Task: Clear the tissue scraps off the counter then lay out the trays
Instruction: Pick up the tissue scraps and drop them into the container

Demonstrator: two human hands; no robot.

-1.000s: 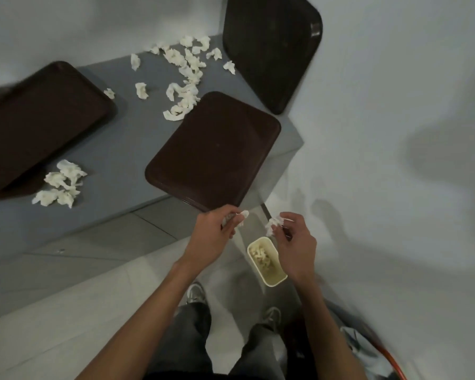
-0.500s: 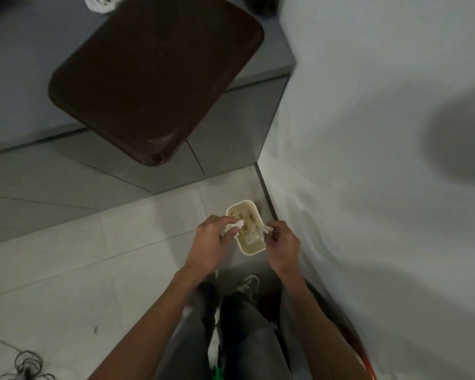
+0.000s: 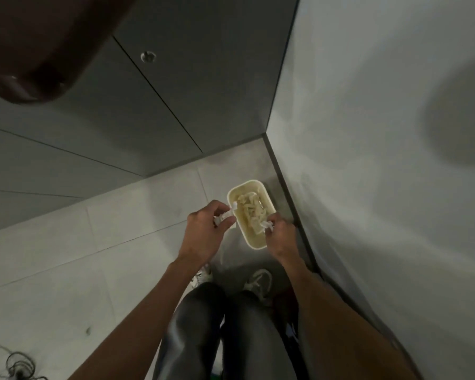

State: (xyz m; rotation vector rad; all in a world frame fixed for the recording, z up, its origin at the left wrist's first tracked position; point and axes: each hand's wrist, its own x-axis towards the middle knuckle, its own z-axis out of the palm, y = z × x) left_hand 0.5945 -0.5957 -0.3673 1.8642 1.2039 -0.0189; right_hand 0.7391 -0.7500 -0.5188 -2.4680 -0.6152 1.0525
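A small cream bin point(image 3: 258, 242) stands on the floor in the corner, with several tissue scraps point(image 3: 249, 208) inside. My left hand point(image 3: 206, 231) pinches white tissue scraps point(image 3: 225, 216) just left of the bin's rim. Over the bin's near right edge, my right hand point(image 3: 281, 235) pinches another white scrap point(image 3: 266, 225). A corner of one dark brown tray point(image 3: 39, 42) juts over the counter edge at the top left. The counter top and the other trays are out of view.
Grey cabinet fronts point(image 3: 189, 86) rise behind the bin and a pale wall point(image 3: 381, 160) runs close on the right. My legs and shoes point(image 3: 258, 282) stand right before the bin. A dark tangle of cord point(image 3: 17, 366) lies on the tiled floor at bottom left.
The view has tilted down from the counter to the floor. Both hands have dropped from below the counter edge to the bin's rim, still pinching their scraps.
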